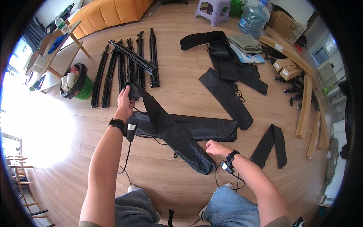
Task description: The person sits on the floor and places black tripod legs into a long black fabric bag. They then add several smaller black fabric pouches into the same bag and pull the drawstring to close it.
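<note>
My left hand (pixel 124 100) grips the upper end of a long black fabric bag (pixel 175 134), which slants down to the right across a second black bag (pixel 210 128) lying flat on the wooden floor. Beside the lower part of the held bag is my right hand (pixel 215 148), its fingers curled; whether it pinches the fabric is unclear. Beyond my left hand, several folded black tripod stands (pixel 105 76) lie side by side, with one folded stand (pixel 133 56) crosswise on top. More black bags (pixel 227 99) are spread at the upper right, and a bent one (pixel 273 142) lies to the right.
A green bin with a black liner (pixel 85 88) stands at the left near a wooden table (pixel 74 27). Cardboard pieces (pixel 303 107), small boxes (pixel 290 72) and black clamps or fittings (pixel 296 89) lie at the right. A purple stool (pixel 214 12) and a water jug (pixel 252 18) stand at the back.
</note>
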Motion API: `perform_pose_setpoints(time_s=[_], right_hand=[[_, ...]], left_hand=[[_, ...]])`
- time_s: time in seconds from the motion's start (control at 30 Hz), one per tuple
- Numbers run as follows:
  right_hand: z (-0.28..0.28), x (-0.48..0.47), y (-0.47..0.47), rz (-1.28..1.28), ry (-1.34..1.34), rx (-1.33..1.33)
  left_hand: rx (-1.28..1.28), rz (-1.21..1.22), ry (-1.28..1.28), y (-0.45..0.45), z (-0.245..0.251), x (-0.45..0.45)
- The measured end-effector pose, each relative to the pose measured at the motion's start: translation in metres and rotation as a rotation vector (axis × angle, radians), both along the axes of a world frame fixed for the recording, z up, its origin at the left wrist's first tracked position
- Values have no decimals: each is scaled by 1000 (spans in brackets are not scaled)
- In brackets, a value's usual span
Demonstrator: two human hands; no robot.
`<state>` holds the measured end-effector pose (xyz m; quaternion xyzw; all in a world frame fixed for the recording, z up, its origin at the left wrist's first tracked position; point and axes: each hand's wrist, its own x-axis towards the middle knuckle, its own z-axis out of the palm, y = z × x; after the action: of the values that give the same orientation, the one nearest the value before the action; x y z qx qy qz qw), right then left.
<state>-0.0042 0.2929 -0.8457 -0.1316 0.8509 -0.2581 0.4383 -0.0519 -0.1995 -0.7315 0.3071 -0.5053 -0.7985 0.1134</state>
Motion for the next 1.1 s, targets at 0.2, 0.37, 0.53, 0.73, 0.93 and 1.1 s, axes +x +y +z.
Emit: perform_pose_setpoints(time_s=[0.2,0.37,0.53,0.73,0.93,1.1], right_hand=[[-7,34,-3,-35,118,18],[3,19,4,18,50,-34],[19,-3,22,185,82,70],[61,-26,35,277,-7,329],[80,-43,37,399,-84,513],[86,-46,35,187,119,539]], left_hand=[[-43,39,-81,-8,-8,4],[-225,-20,-145,-24,-12,17],[-301,-181,-173,-43,-9,40],[-339,-681,-589,-69,14,74],[-297,-826,-941,-81,26,96],[-472,-901,-710,-90,-2,120]])
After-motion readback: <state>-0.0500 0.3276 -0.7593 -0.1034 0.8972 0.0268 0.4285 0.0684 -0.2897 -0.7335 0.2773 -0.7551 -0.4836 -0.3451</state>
